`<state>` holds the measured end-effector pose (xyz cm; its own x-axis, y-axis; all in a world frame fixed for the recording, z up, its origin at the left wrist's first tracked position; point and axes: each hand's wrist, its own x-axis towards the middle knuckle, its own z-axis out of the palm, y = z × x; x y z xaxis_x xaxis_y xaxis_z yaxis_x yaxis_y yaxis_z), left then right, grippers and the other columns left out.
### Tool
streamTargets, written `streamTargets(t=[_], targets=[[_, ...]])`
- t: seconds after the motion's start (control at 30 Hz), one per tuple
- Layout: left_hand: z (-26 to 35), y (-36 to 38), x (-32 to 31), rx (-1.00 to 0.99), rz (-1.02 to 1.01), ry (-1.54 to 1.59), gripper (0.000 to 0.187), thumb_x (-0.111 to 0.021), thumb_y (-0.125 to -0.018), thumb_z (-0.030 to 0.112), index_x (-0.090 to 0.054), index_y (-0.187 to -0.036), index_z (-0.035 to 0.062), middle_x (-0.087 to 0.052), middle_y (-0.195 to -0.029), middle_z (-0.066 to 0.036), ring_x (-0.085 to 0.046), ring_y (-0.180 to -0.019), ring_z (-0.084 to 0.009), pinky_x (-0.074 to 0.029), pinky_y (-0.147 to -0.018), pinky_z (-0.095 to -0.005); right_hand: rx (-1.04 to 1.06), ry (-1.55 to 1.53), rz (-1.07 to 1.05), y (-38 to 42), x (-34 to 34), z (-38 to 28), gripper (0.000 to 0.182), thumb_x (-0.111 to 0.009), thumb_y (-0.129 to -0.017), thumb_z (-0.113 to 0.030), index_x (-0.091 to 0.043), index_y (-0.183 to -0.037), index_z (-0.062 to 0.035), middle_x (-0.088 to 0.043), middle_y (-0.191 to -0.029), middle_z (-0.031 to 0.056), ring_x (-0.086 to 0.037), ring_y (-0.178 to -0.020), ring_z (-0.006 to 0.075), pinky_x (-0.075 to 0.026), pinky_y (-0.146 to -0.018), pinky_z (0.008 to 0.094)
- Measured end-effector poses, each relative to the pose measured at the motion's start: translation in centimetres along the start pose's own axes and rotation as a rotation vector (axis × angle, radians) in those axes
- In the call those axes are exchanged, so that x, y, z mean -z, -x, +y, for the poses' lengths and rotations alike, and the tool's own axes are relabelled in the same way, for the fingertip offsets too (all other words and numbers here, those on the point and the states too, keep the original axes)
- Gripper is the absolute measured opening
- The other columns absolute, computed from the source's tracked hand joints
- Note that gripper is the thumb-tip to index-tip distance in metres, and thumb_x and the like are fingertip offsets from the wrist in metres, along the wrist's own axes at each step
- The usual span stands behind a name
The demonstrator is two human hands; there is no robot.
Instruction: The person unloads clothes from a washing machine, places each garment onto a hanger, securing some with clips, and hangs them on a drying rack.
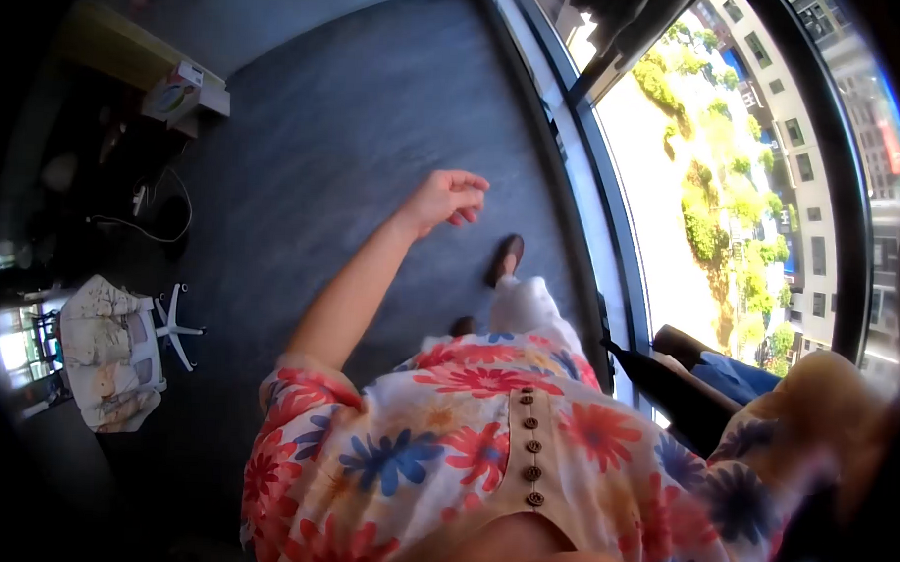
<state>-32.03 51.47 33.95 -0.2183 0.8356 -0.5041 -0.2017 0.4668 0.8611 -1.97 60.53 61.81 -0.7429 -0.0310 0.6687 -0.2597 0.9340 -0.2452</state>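
Observation:
My left hand (448,199) is held out over the dark grey floor (347,109), with nothing in it. Its fingers are loosely bent and partly apart, touching nothing. The bare left forearm comes out of a short floral sleeve. At the right edge my bent right arm (828,398) is blurred, and its hand cannot be made out. Below lie the floral shirt (389,457) with dark buttons, white trousers (528,306) and a brown shoe (506,260).
Tall windows (612,178) with dark frames run along the right. On the left are a white-framed chair (110,358) with a patterned cover, boxes (184,93) and a loose cable (183,197). A dark strap-like thing (664,388) and blue fabric (734,378) lie near the window.

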Motion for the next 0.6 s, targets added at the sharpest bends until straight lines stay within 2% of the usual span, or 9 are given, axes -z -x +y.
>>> streamTargets(t=[0.1, 0.23, 0.27, 0.3, 0.37, 0.4, 0.43, 0.5, 0.6], targets=[[0.2, 0.0, 5.0, -0.045, 0.065, 0.028, 0.025, -0.055, -0.079, 0.014, -0.055, -0.101, 0.0013, -0.059, -0.08, -0.004, -0.056, -0.065, -0.0106, -0.045, -0.054, -0.0223, 0.014, -0.1, -0.062, -3.0, -2.4, 4.2, 0.026, -0.058, -0.081, -0.015, -0.053, -0.103, -0.0016, -0.059, -0.076, 0.008, -0.057, -0.065, 0.0129, -0.046, -0.059, 0.0233], [1.6, -0.7, 9.4, -0.02, 0.292, 0.104, 0.023, -0.054, -0.082, 0.013, -0.054, -0.103, 0.0025, -0.059, -0.08, -0.005, -0.058, -0.066, -0.0123, -0.046, -0.054, -0.0232, 0.086, -0.148, -0.141, -5.1, -2.9, 11.8, 0.027, -0.058, -0.081, -0.013, -0.052, -0.106, -0.0021, -0.059, -0.077, 0.0074, -0.057, -0.067, 0.0127, -0.046, -0.059, 0.0234], [0.8, -1.0, 12.9, -0.047, 0.354, 0.114, 0.022, -0.055, -0.082, 0.012, -0.054, -0.102, 0.0035, -0.06, -0.078, -0.005, -0.059, -0.063, -0.0129, -0.046, -0.053, -0.0235, 0.095, -0.157, -0.161, -7.0, -4.4, 13.4, 0.028, -0.058, -0.081, -0.013, -0.052, -0.106, -0.0022, -0.059, -0.078, 0.0072, -0.057, -0.067, 0.0127, -0.046, -0.059, 0.0234], [4.1, -4.0, 16.1, -0.115, 0.402, 0.099, 0.021, -0.054, -0.082, 0.013, -0.054, -0.102, 0.0038, -0.06, -0.078, -0.005, -0.059, -0.063, -0.013, -0.046, -0.053, -0.0237, 0.09, -0.181, -0.172, -8.3, -5.1, 15.4, 0.028, -0.058, -0.081, -0.012, -0.052, -0.107, -0.0024, -0.06, -0.078, 0.007, -0.057, -0.067, 0.0126, -0.046, -0.059, 0.0234], [4.4, -3.3, 19.5, -0.083, 0.478, 0.138, 0.02, -0.054, -0.082, 0.013, -0.054, -0.101, 0.0044, -0.06, -0.078, -0.005, -0.059, -0.063, -0.0133, -0.047, -0.053, -0.0241, 0.126, -0.21, -0.189, -11.5, -7.4, 17.9, 0.029, -0.058, -0.081, -0.012, -0.051, -0.108, -0.0026, -0.06, -0.079, 0.0067, -0.057, -0.068, 0.0125, -0.047, -0.059, 0.0234], [1.2, -1.2, 18.8, 0.013, 0.505, 0.232, 0.02, -0.054, -0.082, 0.013, -0.055, -0.101, 0.0047, -0.06, -0.078, -0.005, -0.059, -0.063, -0.0134, -0.047, -0.054, -0.0243, 0.148, -0.239, -0.221, -14.2, -8.4, 18.7, 0.029, -0.058, -0.081, -0.011, -0.051, -0.108, -0.0027, -0.06, -0.079, 0.0066, -0.057, -0.068, 0.0125, -0.047, -0.06, 0.0234], [1.0, -1.3, 19.8, 0.018, 0.513, 0.348, 0.022, -0.055, -0.081, 0.014, -0.055, -0.1, 0.0028, -0.06, -0.079, -0.005, -0.059, -0.063, -0.0131, -0.046, -0.052, -0.0234, 0.18, -0.265, -0.246, -16.7, -8.8, 19.4, 0.03, -0.058, -0.081, -0.011, -0.051, -0.109, -0.0029, -0.06, -0.08, 0.0064, -0.057, -0.068, 0.0124, -0.047, -0.06, 0.0235], [2.0, -2.6, 22.9, 0.023, 0.46, 0.287, 0.022, -0.053, -0.082, 0.015, -0.055, -0.102, 0.0044, -0.06, -0.079, -0.005, -0.058, -0.064, -0.0128, -0.047, -0.054, -0.0243, 0.188, -0.331, -0.28, -21.1, -10.0, 21.0, 0.031, -0.058, -0.081, -0.01, -0.051, -0.11, -0.0031, -0.06, -0.08, 0.0061, -0.058, -0.069, 0.0123, -0.047, -0.06, 0.0235], [1.7, -4.5, 27.9, 0.139, 0.477, 0.278, 0.022, -0.054, -0.082, 0.016, -0.055, -0.102, 0.0057, -0.06, -0.078, -0.005, -0.058, -0.064, -0.0127, -0.047, -0.054, -0.025, 0.165, -0.36, -0.264, -25.0, -12.2, 21.9, 0.032, -0.058, -0.081, -0.009, -0.05, -0.112, -0.0035, -0.06, -0.081, 0.0057, -0.058, -0.07, 0.0121, -0.047, -0.06, 0.0235]])
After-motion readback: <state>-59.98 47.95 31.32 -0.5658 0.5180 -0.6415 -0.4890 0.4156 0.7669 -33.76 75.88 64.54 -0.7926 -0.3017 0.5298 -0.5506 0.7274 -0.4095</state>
